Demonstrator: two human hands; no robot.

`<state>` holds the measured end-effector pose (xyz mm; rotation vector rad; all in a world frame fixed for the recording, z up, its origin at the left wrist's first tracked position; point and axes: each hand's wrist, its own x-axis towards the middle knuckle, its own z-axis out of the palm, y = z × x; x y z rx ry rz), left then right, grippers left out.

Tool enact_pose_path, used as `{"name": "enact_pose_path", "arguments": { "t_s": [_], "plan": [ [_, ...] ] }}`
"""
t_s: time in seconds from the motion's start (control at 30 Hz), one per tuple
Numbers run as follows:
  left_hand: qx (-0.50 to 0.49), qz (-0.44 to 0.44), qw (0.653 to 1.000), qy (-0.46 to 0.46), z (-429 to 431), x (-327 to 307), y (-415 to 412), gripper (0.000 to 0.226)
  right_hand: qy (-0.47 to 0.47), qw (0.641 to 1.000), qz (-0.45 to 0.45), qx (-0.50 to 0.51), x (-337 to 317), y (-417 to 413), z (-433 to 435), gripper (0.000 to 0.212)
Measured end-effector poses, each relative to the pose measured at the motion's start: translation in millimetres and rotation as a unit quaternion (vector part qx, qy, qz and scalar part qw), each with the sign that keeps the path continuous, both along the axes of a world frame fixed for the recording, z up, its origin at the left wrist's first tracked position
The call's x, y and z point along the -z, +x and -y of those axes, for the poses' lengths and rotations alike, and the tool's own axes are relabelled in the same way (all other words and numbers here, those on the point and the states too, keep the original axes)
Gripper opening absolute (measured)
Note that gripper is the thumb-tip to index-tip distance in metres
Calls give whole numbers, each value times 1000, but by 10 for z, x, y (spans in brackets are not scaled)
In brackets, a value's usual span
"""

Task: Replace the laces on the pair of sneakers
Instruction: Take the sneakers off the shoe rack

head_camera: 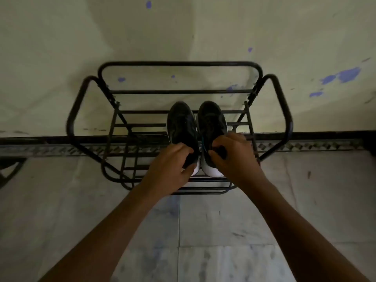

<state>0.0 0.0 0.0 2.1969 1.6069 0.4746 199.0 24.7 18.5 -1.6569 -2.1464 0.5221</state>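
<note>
Two black sneakers with white soles stand side by side on the top shelf of a black metal shoe rack [179, 64], toes toward the wall. My left hand [169, 166] grips the heel end of the left sneaker [181, 124], its fingers curled into the opening. The heel and collar of the right sneaker [211, 121] are gripped by my right hand [232, 154]. The laces are dark and hard to make out in the dim light.
The rack stands against a pale wall [183, 33] with blue paint patches. A dark skirting band with a patterned strip [40, 149] runs along the floor. Pale marble floor tiles [213, 241] lie below me. A dark object [10, 169] sits at the left edge.
</note>
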Motion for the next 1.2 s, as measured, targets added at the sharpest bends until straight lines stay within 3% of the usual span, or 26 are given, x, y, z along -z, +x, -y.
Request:
{"name": "enact_pose_path", "arguments": {
  "t_s": [0.2, 0.3, 0.57, 0.77, 1.2],
  "plan": [
    [51, -72, 992, 90, -93, 442, -35, 44, 26, 989, 131, -67, 492, 8, -14, 31],
    [38, -73, 989, 126, -134, 526, -98, 46, 79, 985, 135, -77, 589, 16, -71, 28],
    [103, -19, 973, 205, -101, 867, -232, 40, 202, 974, 30, -103, 896, 76, 24, 8],
    [159, -5, 951, 265, 320, 937, -256, 39, 274, 953, 26, -128, 902, 146, 528, 7],
    [243, -13, 918, 314, 2040, 1267, -321, 34, 280, 930, 12, -236, 1233, 151, 2290, 8]
  ]
}}
